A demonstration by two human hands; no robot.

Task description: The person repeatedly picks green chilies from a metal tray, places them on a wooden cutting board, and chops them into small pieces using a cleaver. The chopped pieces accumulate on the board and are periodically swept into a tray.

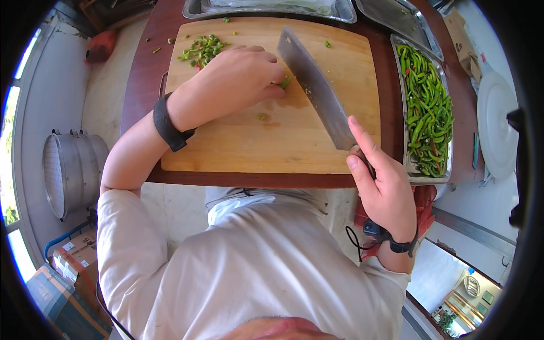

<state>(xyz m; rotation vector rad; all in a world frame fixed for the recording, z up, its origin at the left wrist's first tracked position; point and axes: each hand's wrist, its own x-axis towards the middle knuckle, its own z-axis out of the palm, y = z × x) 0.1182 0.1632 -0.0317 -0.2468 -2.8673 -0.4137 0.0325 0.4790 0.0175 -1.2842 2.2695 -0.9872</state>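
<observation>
A wooden cutting board (229,144) lies before me on a reddish-brown table. My left hand (246,74) is over its middle, fingers curled down on a green pepper (285,82) that is mostly hidden under them. In my right hand (380,182) is the handle of a cleaver (316,91). Its broad blade slants up and left across the board, to the right of the pepper and apart from it. Small bits cling to the blade. Chopped green pepper (206,47) with a little red is heaped at the board's upper left, beyond my left wrist.
A metal tray of whole green peppers (429,114) stands right of the board. Another metal tray (395,23) is behind it, and a tray with a plastic bag (272,5) sits at the far edge. A teal-handled tool (475,151) lies at the right. Pepper scraps (171,41) dot the table.
</observation>
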